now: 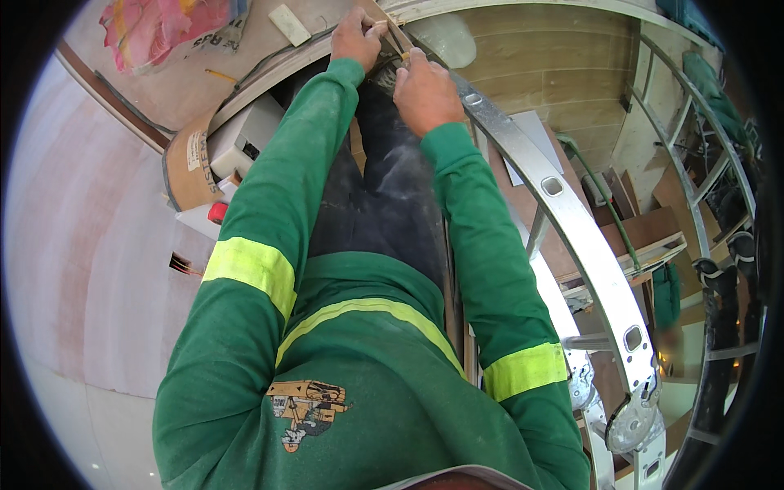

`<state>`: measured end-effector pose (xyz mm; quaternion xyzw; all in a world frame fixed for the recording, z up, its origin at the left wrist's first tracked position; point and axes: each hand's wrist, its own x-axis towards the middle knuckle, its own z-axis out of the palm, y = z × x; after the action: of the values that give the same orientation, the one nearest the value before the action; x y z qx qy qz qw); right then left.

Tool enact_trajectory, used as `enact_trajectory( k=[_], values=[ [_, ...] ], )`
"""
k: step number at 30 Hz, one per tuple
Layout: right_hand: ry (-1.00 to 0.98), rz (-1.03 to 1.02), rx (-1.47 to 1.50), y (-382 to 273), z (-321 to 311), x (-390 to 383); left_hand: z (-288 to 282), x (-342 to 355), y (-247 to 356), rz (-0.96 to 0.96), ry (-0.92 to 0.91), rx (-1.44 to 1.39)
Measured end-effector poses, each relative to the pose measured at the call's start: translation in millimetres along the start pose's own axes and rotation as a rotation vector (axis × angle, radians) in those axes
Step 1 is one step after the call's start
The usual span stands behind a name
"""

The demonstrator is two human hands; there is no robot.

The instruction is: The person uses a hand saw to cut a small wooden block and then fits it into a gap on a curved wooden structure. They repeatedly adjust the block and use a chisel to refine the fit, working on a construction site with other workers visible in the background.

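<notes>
At the top centre, my left hand [357,39] is closed, its fingertips pinched beside a thin light-brown strip [376,11]. What it holds, if anything, is too small to make out. My right hand [428,92] is closed just below and to the right, around a slim dark tool [397,38] with a yellowish part at my fingertips. The tool's kind cannot be told; its far end points up toward the strip, close to my left fingers. Both green sleeves stretch forward over my dark trousers [377,200].
A metal ladder [563,214] curves down my right side; another ladder [683,155] stands farther right. Left are a cardboard piece [189,162] and a white box [245,137]. A pink bag [155,31], a small white block [289,24] and a dark cable [260,64] lie at top left.
</notes>
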<state>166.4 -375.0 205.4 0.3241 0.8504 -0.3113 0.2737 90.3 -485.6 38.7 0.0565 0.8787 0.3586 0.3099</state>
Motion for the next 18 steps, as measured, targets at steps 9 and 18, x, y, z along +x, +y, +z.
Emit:
enact_trajectory(
  k=[9,18],
  values=[
    [-0.157,0.161,-0.043,-25.2,-13.8,27.0,-1.6,4.5,-2.7,0.023,-0.042,-0.013],
    [-0.212,0.301,-0.089,-50.4,-22.7,52.7,-8.6,9.7,-0.3,-0.04,-0.073,-0.129]
  ],
)
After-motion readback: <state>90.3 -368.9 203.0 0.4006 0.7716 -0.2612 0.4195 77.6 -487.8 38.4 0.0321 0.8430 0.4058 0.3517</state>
